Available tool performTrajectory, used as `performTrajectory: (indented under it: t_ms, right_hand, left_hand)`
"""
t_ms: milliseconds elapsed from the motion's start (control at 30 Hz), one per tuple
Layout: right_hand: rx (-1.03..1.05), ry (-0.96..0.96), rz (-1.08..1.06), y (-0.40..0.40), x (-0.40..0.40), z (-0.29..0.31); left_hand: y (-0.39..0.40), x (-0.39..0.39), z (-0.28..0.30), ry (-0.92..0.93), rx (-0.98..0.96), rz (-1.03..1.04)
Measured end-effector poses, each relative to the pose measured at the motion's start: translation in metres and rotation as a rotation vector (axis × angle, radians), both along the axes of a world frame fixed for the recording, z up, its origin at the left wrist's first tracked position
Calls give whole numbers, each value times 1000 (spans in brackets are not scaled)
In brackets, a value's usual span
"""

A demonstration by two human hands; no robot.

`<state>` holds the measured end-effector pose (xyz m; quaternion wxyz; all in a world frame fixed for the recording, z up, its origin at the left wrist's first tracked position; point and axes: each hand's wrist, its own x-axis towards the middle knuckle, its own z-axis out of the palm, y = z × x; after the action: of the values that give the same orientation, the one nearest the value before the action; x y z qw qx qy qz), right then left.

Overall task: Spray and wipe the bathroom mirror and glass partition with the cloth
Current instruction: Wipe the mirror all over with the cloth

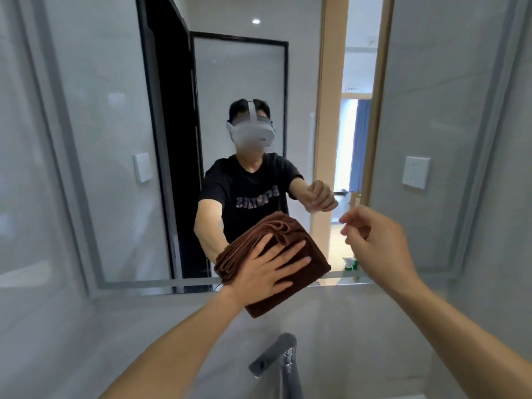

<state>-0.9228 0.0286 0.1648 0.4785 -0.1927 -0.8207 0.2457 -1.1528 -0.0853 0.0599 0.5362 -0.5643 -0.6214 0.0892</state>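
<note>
A folded brown cloth [305, 272] lies flat against the lower edge of the bathroom mirror [115, 139]. My left hand [267, 269] presses it there with fingers spread straight. My right hand [374, 240] hovers in the air to the right of the cloth, close to the glass, fingers loosely curled and holding nothing. The mirror reflects a person in a black T-shirt, a black-framed glass partition [239, 110] behind them, and a green spray bottle [352, 264] low on the right.
A chrome tap [276, 358] juts out below the mirror, under my arms. A white wall socket [416, 171] sits on the tiled wall right of the mirror. An open wooden doorway [328, 110] shows in the reflection.
</note>
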Motion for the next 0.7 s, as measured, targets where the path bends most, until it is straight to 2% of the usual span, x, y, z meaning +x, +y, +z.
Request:
performTrajectory:
  t_ms: [167,300,433,567,700]
  right_hand:
    - [37,-25,15,-9,-4,3]
    - [65,-12,60,-19,-19,16]
    - [66,25,134,-31,-33,24]
    - [8,54,183,-29,-38,16]
    - [-18,69,212,-31,-43,11]
  left_hand:
    - [-37,-28,72,48,40,-28]
    - [-73,-43,174,28,304,84]
    - [-91,-45,251,-163,636,218]
    - [-62,-30,244,-324,886,260]
    - [-11,4,171,-476,976,234]
